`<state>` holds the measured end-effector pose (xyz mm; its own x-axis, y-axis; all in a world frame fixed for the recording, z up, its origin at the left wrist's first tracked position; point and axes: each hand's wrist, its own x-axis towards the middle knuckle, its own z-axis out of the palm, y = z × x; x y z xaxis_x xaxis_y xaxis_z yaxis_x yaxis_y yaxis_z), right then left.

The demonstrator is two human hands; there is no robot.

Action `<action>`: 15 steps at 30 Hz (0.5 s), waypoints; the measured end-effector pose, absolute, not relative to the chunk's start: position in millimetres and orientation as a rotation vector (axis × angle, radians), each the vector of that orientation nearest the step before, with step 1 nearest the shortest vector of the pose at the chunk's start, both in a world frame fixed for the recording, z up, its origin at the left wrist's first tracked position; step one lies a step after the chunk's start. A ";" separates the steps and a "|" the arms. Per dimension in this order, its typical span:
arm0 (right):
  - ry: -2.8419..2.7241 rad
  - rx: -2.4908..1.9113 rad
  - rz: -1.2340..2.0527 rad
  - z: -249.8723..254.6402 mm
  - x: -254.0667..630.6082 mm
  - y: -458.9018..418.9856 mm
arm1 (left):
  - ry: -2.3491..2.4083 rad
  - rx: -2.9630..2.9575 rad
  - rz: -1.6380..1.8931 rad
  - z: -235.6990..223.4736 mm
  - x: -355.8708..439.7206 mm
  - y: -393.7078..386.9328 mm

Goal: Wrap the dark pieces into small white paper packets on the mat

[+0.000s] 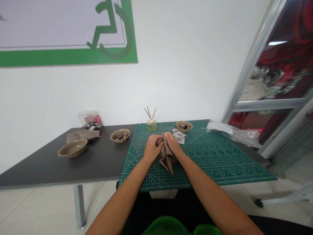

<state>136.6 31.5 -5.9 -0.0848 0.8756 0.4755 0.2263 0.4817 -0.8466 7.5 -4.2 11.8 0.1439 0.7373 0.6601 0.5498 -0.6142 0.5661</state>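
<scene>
Over the green cutting mat [210, 163], my two hands meet around a piece of brown cloth [167, 160]. My left hand [153, 148] has its fingers curled at the cloth's upper left edge, beside a small dark, reddish patch [159, 141] that I cannot make out. On the other side, my right hand [172, 143] is closed on the top of the cloth, its fingers pressed together. The cloth's lower end hangs in folds between my wrists. Just behind my right hand lie several small printed cards [180, 138], partly overlapping.
A small bowl with dark pieces [184, 126] and a reed diffuser [152, 124] stand at the back. Leftward are a bowl of small pieces [120, 135], a larger bowl [72, 148], another brown cloth [81, 133] and a clear bag [90, 120]. Plastic wrapping [233, 133] lies right.
</scene>
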 end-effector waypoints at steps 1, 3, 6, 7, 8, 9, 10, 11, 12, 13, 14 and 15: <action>-1.606 -0.977 0.708 -6.1 136.1 30.7 | 1.259 2.242 1.453 11.6 7.9 -4.3; -1.628 -0.984 0.680 -6.5 135.6 29.1 | 1.254 2.257 1.422 11.6 8.6 -4.6; -1.650 -0.990 0.658 -6.1 136.2 27.8 | 1.252 2.227 1.397 12.3 8.8 -4.8; -1.652 -0.988 0.663 -5.7 136.7 27.8 | 1.238 2.209 1.397 12.8 8.6 -4.8; -1.652 -0.984 0.673 -5.1 137.3 28.0 | 1.220 2.189 1.398 13.5 8.2 -4.7; -1.654 -0.976 0.687 -4.3 137.9 28.3 | 1.202 2.168 1.398 14.3 7.7 -4.7; -1.656 -0.966 0.702 -3.5 138.4 28.6 | 1.185 2.149 1.396 15.2 7.0 -4.7; -1.656 -0.954 0.717 -2.6 138.8 28.9 | 1.170 2.133 1.394 16.2 6.3 -4.7; -1.652 -0.943 0.730 -1.7 139.0 28.9 | 1.157 2.119 1.391 17.1 5.6 -4.7; -1.646 -0.932 0.742 -0.9 139.1 28.9 | 1.146 2.106 1.389 17.9 5.0 -4.7; -1.636 -0.924 0.754 -0.2 139.1 28.7 | 1.134 2.096 1.389 18.4 4.5 -4.8; -1.621 -0.918 0.767 0.3 139.2 28.4 | 1.124 2.085 1.390 18.8 4.1 -4.8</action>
<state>139.2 28.4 0.3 -0.1324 0.8682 0.4783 0.1802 0.4956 -0.8497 4.1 -4.8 18.8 0.1850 0.7922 0.5816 0.4030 -0.6009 0.6903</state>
